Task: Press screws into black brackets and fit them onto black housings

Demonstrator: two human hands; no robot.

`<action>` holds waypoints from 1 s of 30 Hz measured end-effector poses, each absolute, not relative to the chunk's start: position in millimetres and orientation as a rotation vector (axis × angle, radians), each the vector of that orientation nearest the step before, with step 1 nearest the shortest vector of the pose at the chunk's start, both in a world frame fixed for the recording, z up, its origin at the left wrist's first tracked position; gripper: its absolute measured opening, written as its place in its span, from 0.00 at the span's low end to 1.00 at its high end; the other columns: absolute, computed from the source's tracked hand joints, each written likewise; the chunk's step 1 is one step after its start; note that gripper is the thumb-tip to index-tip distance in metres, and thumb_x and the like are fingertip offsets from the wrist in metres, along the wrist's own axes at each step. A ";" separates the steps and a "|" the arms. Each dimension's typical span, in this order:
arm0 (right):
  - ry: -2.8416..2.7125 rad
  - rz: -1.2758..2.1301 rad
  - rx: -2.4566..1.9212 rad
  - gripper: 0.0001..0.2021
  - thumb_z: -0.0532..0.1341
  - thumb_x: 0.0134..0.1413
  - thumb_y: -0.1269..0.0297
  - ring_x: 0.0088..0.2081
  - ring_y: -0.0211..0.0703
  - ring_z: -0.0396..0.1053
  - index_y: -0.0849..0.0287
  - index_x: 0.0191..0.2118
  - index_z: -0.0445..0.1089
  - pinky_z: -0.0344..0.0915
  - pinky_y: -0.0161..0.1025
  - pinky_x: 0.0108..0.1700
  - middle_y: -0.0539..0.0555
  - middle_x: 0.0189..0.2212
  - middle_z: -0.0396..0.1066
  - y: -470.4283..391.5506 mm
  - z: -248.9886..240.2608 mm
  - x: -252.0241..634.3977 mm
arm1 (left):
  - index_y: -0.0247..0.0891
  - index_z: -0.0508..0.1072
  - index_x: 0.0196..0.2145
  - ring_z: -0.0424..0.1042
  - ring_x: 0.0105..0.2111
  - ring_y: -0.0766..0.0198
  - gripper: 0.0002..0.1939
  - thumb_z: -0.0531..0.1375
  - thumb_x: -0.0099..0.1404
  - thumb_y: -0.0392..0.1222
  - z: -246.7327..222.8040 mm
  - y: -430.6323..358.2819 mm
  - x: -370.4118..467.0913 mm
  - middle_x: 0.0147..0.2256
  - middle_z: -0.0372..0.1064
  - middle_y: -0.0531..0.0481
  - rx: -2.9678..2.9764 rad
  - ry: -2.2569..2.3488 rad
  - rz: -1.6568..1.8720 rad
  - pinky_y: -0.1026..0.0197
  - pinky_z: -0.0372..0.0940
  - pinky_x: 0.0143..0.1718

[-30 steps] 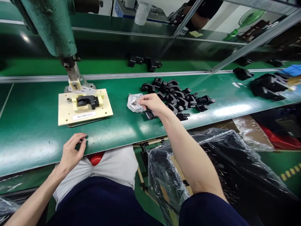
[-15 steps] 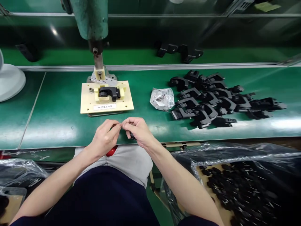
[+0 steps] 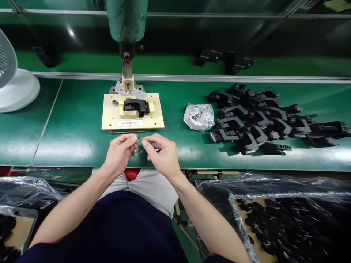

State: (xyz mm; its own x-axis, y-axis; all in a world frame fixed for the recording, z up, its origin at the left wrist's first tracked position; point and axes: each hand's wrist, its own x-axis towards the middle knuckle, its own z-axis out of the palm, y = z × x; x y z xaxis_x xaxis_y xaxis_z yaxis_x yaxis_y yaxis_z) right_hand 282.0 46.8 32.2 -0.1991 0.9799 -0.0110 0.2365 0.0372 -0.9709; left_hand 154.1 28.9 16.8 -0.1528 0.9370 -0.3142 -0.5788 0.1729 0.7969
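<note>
My left hand (image 3: 120, 151) is closed in a pinch above the bench edge; a tiny dark thing shows at its fingertips, too small to name. Close by on the right, my right hand (image 3: 161, 151) has thumb and forefinger pressed together, and its other fingers curl inward. Whatever it holds is hidden. In front of both hands a cream fixture plate (image 3: 106, 118) sits under the press (image 3: 126, 22). A black clamp-shaped plastic part (image 3: 137, 106) lies in its nest. A clear plastic bag (image 3: 199, 117) with small dark pieces rests to the right.
Many black clamp-shaped parts (image 3: 252, 124) are heaped on the right of the green bench (image 3: 74, 120). A white fan (image 3: 19, 91) stands at left. Below the bench at right, a plastic-lined box (image 3: 233, 204) holds small black pieces. More black parts (image 3: 225, 60) lie behind the rail.
My hands have come slightly apart from fingertips touching. The head view has shifted, so the bench things appear further right. The clamp part remains in the fixture.
</note>
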 end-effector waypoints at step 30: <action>-1.880 0.395 -1.220 0.08 0.57 0.56 0.68 0.29 0.36 0.64 0.58 0.29 0.73 0.63 0.36 0.35 0.51 0.28 0.67 135.0 39.7 233.2 | 0.37 0.77 0.30 0.71 0.32 0.65 0.03 0.63 0.57 0.37 21.6 121.5 81.0 0.31 0.72 0.49 1.459 1.415 1.705 0.65 0.66 0.32</action>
